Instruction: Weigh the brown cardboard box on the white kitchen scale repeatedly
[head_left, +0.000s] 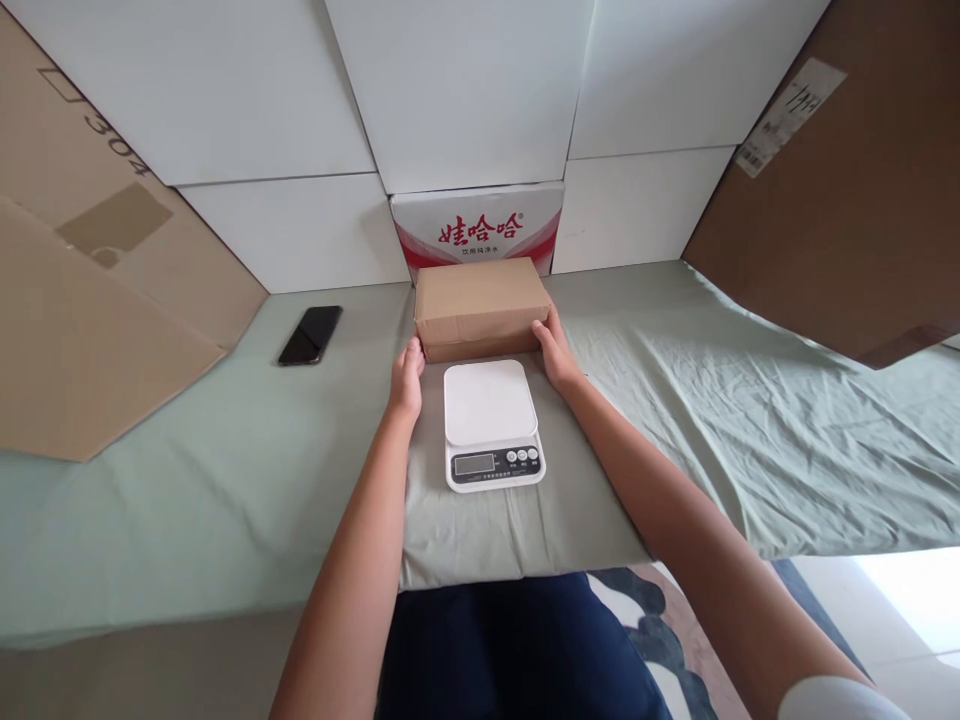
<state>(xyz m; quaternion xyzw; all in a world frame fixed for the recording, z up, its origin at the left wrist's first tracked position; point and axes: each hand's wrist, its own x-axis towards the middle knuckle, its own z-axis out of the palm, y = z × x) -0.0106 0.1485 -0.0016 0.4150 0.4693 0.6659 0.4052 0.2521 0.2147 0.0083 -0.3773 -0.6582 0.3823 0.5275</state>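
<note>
The box (480, 305) is plain brown, the scale (491, 422) white, the cloth (225, 480) pale green, the phone (310, 334) black.
</note>
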